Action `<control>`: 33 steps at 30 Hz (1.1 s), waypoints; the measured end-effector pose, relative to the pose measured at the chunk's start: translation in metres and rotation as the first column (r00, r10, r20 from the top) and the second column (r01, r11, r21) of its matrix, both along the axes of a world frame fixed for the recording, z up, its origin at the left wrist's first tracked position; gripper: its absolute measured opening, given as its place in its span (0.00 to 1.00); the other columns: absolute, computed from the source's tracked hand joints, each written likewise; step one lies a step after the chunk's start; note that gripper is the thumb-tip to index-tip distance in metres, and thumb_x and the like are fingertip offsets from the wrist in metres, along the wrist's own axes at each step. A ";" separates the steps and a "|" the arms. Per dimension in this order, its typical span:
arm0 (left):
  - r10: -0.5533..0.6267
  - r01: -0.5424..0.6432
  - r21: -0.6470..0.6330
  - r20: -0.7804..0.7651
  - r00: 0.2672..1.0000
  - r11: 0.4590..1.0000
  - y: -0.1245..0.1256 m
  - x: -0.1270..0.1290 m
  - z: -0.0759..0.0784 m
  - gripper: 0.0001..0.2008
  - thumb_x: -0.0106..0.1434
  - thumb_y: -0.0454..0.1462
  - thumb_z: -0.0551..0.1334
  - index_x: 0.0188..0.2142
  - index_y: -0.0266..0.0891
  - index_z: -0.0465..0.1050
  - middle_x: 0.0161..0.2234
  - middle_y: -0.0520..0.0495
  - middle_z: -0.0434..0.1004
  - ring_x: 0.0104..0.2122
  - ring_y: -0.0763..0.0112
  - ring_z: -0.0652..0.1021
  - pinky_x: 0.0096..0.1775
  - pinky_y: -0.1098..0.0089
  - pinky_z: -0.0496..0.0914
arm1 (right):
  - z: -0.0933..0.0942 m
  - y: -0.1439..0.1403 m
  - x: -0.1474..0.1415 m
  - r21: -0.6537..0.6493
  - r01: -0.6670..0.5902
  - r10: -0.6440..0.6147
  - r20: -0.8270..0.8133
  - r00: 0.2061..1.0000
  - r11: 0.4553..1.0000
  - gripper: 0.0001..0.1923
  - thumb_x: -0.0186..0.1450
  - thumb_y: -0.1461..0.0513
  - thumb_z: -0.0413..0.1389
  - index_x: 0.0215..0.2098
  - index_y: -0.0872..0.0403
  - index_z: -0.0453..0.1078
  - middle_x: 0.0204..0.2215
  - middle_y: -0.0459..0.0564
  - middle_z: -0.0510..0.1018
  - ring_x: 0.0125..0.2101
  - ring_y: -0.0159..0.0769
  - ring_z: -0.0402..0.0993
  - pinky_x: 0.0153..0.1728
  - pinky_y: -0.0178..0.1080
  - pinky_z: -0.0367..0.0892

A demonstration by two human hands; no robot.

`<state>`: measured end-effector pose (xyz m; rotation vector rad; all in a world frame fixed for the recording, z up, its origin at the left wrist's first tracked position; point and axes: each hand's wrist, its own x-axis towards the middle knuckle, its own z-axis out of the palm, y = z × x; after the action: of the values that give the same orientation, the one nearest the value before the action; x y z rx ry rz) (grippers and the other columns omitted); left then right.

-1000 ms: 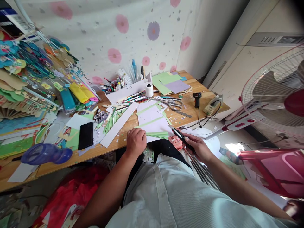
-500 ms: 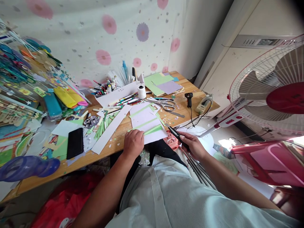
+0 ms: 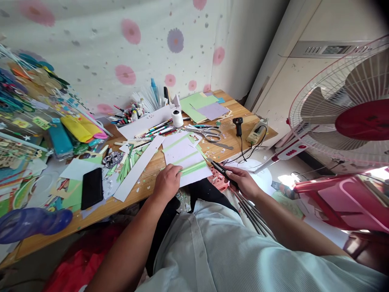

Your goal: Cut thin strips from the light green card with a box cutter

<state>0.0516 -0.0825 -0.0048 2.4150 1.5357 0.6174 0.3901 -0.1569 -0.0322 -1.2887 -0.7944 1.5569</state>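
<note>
My left hand (image 3: 167,182) rests at the left edge of a white paper sheet (image 3: 179,149), its fingers curled together over the left ends of several light green paper strips (image 3: 196,166). The strips lie across the sheet's near part, which reaches over the table edge. My right hand (image 3: 244,181) is closed around a black utility knife (image 3: 221,168). Its blade tip points up and left, close to the sheet's right edge. More green strips lie flat further up the sheet. What sits under my left fingers is hidden.
Scissors (image 3: 209,133), a white thread spool (image 3: 177,119) and a glue gun (image 3: 238,126) lie behind the sheet. A long white strip (image 3: 139,168) and a black phone (image 3: 92,188) are to the left. A fan (image 3: 337,105) stands at right.
The whole view has shifted slightly, moving the table items left in the picture. My left hand still presses at the strips, and my right hand keeps the knife near the sheet's right edge.
</note>
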 end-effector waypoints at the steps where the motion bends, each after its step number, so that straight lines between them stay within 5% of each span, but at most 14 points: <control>1: -0.008 0.008 -0.009 0.010 1.000 1.000 0.001 -0.001 0.000 0.11 0.73 0.34 0.62 0.51 0.45 0.82 0.48 0.44 0.83 0.49 0.57 0.83 0.53 0.60 0.77 | 0.001 0.002 0.001 0.004 -0.009 0.009 0.004 1.000 1.000 0.38 0.62 0.47 0.72 0.65 0.56 0.77 0.28 0.47 0.81 0.17 0.28 0.64 0.17 0.34 0.50; 14: -0.061 0.060 -0.030 -0.017 0.998 0.998 0.003 -0.002 -0.003 0.11 0.74 0.36 0.62 0.51 0.45 0.82 0.47 0.44 0.83 0.48 0.58 0.83 0.52 0.61 0.78 | 0.015 0.010 0.018 -0.042 -0.153 0.155 0.053 0.987 0.987 0.38 0.61 0.47 0.73 0.63 0.58 0.80 0.25 0.48 0.81 0.16 0.28 0.63 0.17 0.33 0.50; 25: -0.113 0.095 -0.081 -0.257 0.960 0.992 0.001 0.019 0.005 0.11 0.74 0.38 0.65 0.54 0.47 0.80 0.47 0.44 0.81 0.47 0.57 0.82 0.48 0.63 0.74 | 0.010 0.015 0.028 -0.015 -0.224 0.225 0.060 0.972 0.974 0.34 0.64 0.48 0.72 0.62 0.56 0.81 0.26 0.48 0.81 0.16 0.27 0.62 0.17 0.33 0.50; 33: -0.221 0.211 -0.066 -0.298 0.929 0.975 0.003 0.035 0.004 0.22 0.78 0.34 0.56 0.66 0.48 0.76 0.45 0.43 0.80 0.44 0.59 0.81 0.48 0.62 0.74 | 0.012 0.015 0.027 -0.007 -0.218 0.218 0.097 0.971 0.976 0.36 0.63 0.47 0.72 0.63 0.55 0.81 0.26 0.49 0.82 0.16 0.27 0.62 0.16 0.33 0.51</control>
<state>0.0864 -0.0796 -0.0008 2.7016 1.3355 0.1806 0.4171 -0.1414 -0.0198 -1.3181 -1.0290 1.6730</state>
